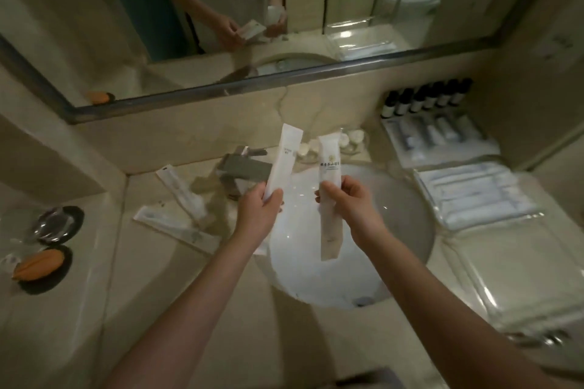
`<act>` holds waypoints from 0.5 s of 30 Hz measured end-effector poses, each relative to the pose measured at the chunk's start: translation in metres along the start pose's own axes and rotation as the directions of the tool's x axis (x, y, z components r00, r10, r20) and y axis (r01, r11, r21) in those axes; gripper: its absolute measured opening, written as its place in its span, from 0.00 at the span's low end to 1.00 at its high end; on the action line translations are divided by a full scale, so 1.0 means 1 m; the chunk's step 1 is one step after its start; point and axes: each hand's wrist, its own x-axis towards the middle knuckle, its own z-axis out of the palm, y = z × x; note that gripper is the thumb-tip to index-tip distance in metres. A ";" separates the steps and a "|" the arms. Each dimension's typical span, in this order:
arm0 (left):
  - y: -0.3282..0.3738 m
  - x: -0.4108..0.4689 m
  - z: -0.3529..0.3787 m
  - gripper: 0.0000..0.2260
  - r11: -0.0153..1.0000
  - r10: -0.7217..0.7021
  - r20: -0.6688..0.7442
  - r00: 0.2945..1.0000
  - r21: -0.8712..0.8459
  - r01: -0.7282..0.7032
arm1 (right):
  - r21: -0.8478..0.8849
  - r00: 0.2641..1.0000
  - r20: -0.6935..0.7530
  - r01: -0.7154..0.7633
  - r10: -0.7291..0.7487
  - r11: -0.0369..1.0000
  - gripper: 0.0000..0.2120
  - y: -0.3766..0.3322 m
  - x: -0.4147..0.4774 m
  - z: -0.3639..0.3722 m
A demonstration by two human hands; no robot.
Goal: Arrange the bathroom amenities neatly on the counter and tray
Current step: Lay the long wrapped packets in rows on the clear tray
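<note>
Head view: each hand [257, 210] [349, 204] pinches a flat paper sachet [282, 161] [330, 199].

white sachet [282, 164], cream sachet [330, 199], both upright

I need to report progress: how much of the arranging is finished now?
Done: dark small bottles stand in a row behind the clear tray. In hand: left hand and right hand each hold a long white packet. Left: two flat white packets lie crossed beside the metal faucet.
</note>
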 end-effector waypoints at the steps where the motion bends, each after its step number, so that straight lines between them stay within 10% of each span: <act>1: 0.006 -0.001 0.016 0.05 1.000 0.010 0.030 1.000 0.004 -0.010 | 0.005 0.999 -0.053 -0.012 0.012 1.000 0.05 0.003 -0.001 -0.018; 15: 0.077 -0.013 0.193 0.08 0.971 0.070 0.322 0.944 0.194 -0.138 | 0.126 0.811 -0.575 -0.042 0.108 0.991 0.09 0.035 0.005 -0.253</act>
